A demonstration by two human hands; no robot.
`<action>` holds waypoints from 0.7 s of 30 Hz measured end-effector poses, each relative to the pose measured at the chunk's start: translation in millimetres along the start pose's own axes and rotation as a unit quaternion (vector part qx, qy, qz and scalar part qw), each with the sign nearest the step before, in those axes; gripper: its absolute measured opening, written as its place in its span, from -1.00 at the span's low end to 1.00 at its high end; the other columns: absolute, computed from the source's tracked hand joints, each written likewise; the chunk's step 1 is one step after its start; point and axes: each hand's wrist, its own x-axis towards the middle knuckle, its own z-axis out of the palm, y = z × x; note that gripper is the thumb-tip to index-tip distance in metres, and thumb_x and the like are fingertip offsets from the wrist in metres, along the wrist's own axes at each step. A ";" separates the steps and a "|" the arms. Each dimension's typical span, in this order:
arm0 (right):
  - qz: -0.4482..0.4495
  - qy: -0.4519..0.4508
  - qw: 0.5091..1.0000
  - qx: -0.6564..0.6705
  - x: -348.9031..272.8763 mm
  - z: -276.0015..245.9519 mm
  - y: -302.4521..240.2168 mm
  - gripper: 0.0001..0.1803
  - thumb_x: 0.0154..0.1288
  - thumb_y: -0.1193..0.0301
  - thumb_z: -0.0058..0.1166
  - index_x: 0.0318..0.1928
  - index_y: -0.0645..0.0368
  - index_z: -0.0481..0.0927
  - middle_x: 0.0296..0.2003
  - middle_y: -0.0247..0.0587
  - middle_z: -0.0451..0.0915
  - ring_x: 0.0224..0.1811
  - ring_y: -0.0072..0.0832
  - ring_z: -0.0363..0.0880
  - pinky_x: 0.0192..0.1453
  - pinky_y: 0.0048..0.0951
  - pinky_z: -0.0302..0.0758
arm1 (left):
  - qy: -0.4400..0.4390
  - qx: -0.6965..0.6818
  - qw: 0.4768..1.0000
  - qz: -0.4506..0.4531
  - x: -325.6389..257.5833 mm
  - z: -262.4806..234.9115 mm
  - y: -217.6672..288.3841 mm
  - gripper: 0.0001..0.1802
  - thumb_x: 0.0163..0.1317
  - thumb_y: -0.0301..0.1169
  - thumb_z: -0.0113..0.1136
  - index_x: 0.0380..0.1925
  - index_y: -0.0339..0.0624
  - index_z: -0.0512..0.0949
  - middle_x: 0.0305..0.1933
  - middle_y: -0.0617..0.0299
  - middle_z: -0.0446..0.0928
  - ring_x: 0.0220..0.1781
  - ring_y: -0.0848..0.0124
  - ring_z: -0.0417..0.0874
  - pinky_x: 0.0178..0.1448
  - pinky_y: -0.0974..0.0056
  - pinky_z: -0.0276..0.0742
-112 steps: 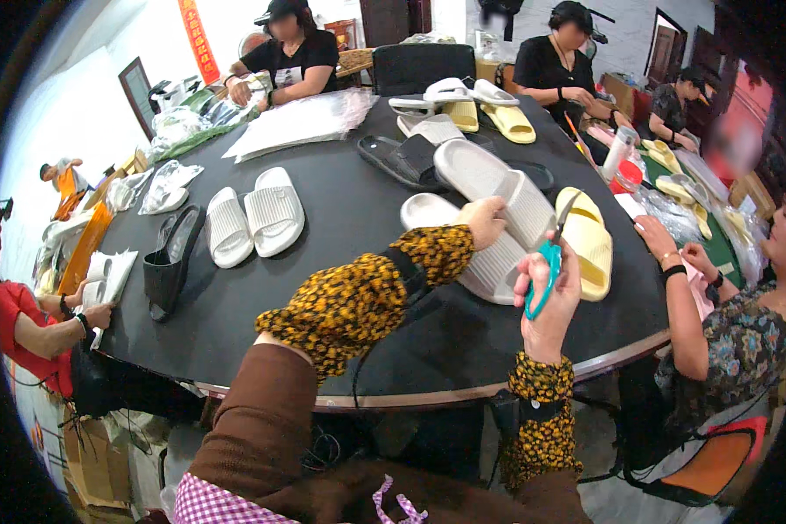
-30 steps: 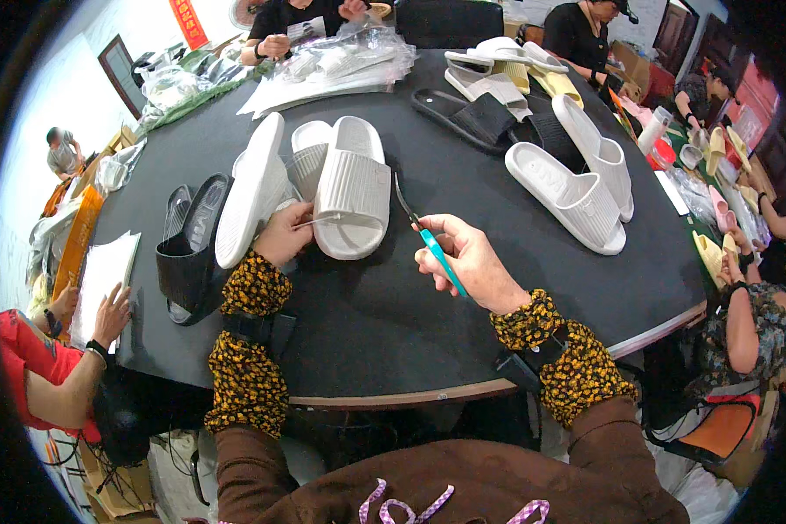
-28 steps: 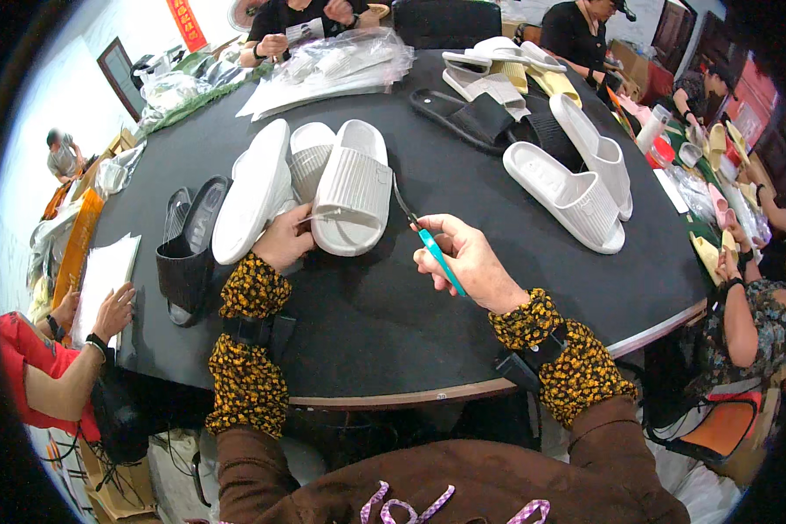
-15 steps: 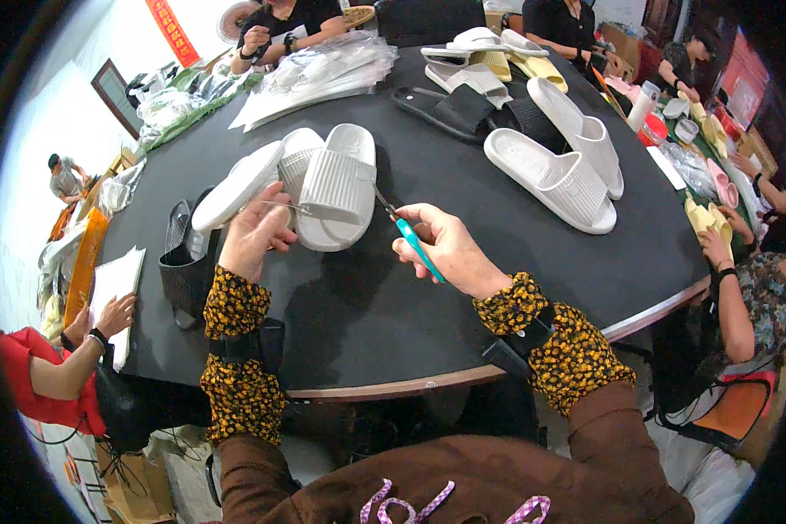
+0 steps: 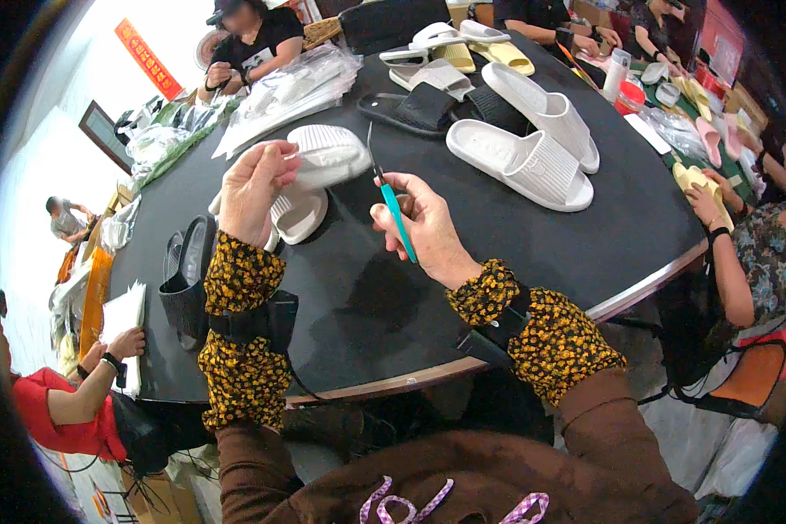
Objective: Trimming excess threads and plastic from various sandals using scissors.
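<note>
White ribbed foam slide sandal [image 5: 323, 155] is now lifted off the round black table [image 5: 410, 297], pinched at its edge by the left hand [image 5: 251, 188]; half a second ago it lay lower, closer to the tabletop beside its mate. A second white sandal [image 5: 295, 215] stays flat on the table just below it. The right hand [image 5: 424, 223] is closed around teal-handled scissors [image 5: 391, 199], blades up and near the raised sandal's sole, apart from it. That lift brings the sandal edge to the blades, so trimming looks about to begin. Farther off lie a white pair [image 5: 533, 144], black sandals [image 5: 410, 109] and clear plastic bags [image 5: 288, 92].
</note>
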 end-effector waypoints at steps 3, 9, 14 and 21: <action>-0.031 0.023 0.999 0.017 -3.2 -0.5 -8.9 -0.55 0.16 0.46 0.13 0.03 0.32 0.32 -0.54 -0.36 0.47 -0.64 -0.72 0.38 -0.60 -0.68 0.33 | -0.037 -0.031 0.998 0.028 -5.2 25.1 13.4 -0.69 0.35 -0.32 -0.09 -0.15 -0.40 0.46 -0.07 0.01 0.52 -0.09 0.37 0.56 0.00 0.31 0.47; -0.060 0.016 0.993 0.102 -16.4 -10.2 -21.0 -0.57 0.17 0.43 0.08 0.06 0.21 0.33 -0.48 -0.24 0.51 -0.67 -0.72 0.39 -0.67 -0.73 0.30 | -0.051 0.049 0.997 -0.031 -63.4 41.2 3.5 -0.67 0.36 -0.31 -0.11 -0.20 -0.42 0.49 -0.30 0.10 0.55 -0.26 0.41 0.56 -0.05 0.33 0.47; 0.046 -0.037 0.990 0.129 -46.4 -9.8 -34.5 -0.59 0.21 0.41 0.03 0.06 0.21 0.33 -0.50 -0.26 0.49 -0.67 -0.70 0.39 -0.67 -0.71 0.29 | -0.022 -0.006 0.994 -0.107 -128.9 38.9 -4.8 -0.74 0.31 -0.39 -0.04 -0.24 -0.42 0.51 -0.37 0.14 0.55 -0.34 0.44 0.56 -0.16 0.35 0.51; 0.226 -0.142 0.951 0.157 -107.2 10.2 -20.4 -0.53 0.16 0.47 0.07 0.09 0.21 0.29 -0.46 -0.28 0.51 -0.68 -0.70 0.41 -0.71 -0.70 0.31 | 0.072 -0.137 0.978 -0.138 -180.7 20.6 -16.9 -0.85 0.28 -0.44 -0.01 -0.23 -0.29 0.45 -0.32 0.09 0.56 -0.35 0.37 0.59 -0.25 0.25 0.58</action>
